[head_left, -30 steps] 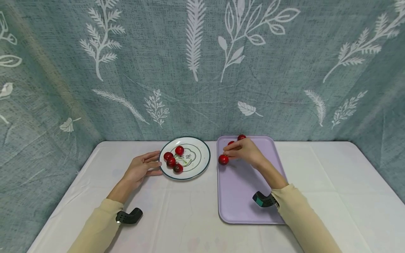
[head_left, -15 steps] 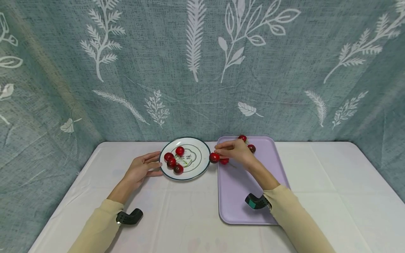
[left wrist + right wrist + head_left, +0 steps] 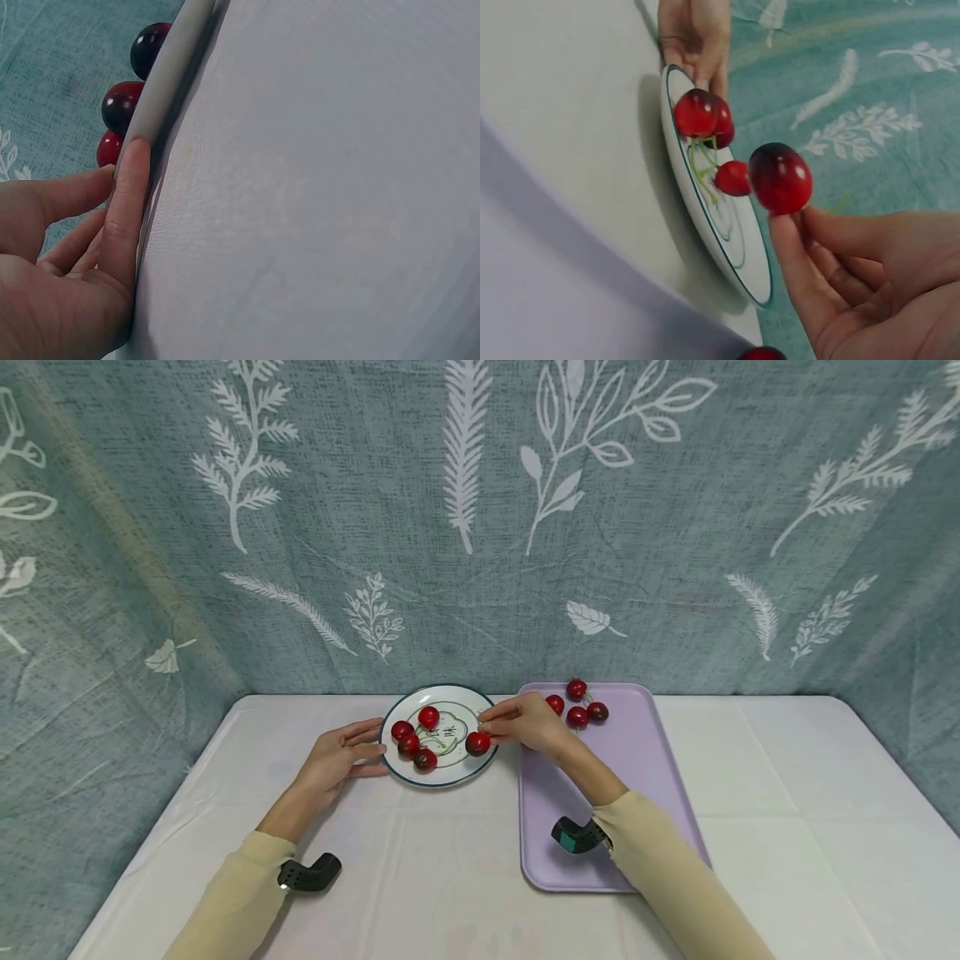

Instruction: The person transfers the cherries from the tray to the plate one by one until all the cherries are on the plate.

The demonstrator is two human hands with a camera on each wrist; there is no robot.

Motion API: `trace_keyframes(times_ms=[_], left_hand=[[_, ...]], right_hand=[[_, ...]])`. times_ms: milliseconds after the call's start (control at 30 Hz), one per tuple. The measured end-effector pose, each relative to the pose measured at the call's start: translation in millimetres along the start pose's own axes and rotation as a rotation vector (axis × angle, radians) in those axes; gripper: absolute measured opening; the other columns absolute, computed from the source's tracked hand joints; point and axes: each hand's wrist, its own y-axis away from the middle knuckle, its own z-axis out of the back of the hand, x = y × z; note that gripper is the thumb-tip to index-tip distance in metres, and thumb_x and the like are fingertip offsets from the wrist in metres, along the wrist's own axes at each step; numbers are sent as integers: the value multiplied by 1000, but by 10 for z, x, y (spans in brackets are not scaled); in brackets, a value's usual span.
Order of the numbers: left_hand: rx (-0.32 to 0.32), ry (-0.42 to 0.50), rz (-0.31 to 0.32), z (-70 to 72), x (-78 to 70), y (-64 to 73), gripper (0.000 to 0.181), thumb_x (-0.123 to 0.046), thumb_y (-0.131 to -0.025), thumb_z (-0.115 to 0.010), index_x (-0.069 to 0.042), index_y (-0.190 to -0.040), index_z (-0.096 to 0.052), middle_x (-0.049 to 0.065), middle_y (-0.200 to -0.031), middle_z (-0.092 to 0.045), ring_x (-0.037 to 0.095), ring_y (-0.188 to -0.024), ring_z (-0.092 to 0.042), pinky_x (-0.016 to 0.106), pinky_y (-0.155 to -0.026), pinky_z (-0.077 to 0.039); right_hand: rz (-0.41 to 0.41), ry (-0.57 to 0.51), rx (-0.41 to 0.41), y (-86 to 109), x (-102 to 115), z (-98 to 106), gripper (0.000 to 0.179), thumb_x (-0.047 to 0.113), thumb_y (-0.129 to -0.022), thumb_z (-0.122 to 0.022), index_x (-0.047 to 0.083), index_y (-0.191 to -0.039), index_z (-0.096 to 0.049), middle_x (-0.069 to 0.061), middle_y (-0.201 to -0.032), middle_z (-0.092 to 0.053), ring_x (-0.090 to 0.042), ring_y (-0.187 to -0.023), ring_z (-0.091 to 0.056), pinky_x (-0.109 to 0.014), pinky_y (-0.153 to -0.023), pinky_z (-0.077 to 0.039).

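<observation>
My right hand (image 3: pixel 528 720) pinches a dark red cherry (image 3: pixel 477 743) by its stem end. That cherry hangs over the right part of the white plate (image 3: pixel 459 768), apart from the others. In the right wrist view, the held cherry (image 3: pixel 780 178) is just beyond the thumb and finger tips, and a bit of green stem shows behind them. At the plate's left, my left hand (image 3: pixel 330 760) holds the rim, thumb at the edge; the left wrist view shows a finger (image 3: pixel 129 180) against the rim's outer side. Several cherries (image 3: pixel 408 745) with green stems lie on the plate's left half.
A lilac tray (image 3: pixel 592 810) lies right of the plate, under my right forearm. Several cherries (image 3: pixel 577 717) sit near its far end. White cloth (image 3: pixel 420 877) covers the table, and a green leaf-patterned curtain (image 3: pixel 480 610) hangs behind it.
My right hand has moved left from the tray to over the plate, carrying a cherry, which uncovers the cherries at the tray's far end. The left hand stays at the plate's rim.
</observation>
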Motion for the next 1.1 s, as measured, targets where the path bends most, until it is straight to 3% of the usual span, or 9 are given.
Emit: trace_keyframes(times_ms=[200,400,633,1100], left_hand=[[12,13,-12,-11,-15,0,59,5,-95,-56,4,-149,-34,27,-149,-37,12,-95,-66,31,-80,-61],[15,23,-15,-17,-27,20,58,5,-95,-56,4,-149,-34,28,-150,-36,12,-94,-66,31,-80,-62],[13,17,-11,-18,-30,16,59,4,-95,-56,4,-150,-33,27,-150,-36,12,-95,-66,31,-80,-62],[19,20,-21,-6,-9,22,58,6,-94,-55,5,-149,-34,28,-149,-36,10,-91,-66,30,-79,-62]], right_hand=[[-15,42,3,-50,10,-168,21,-2,-88,-69,-12,-106,-70,-20,-94,-73,-9,-67,-67,-31,-72,-63],[-20,95,27,-106,-36,-328,18,-3,-87,-70,-11,-103,-72,-18,-90,-73,-9,-63,-66,-25,-66,-63],[-40,132,-45,-165,-67,-453,15,0,-86,-72,-6,-100,-74,-14,-89,-73,-10,-65,-67,-23,-64,-62],[-47,131,-108,-157,-47,-543,13,-1,-87,-71,-7,-98,-75,-17,-87,-73,-12,-64,-69,-21,-62,-62]])
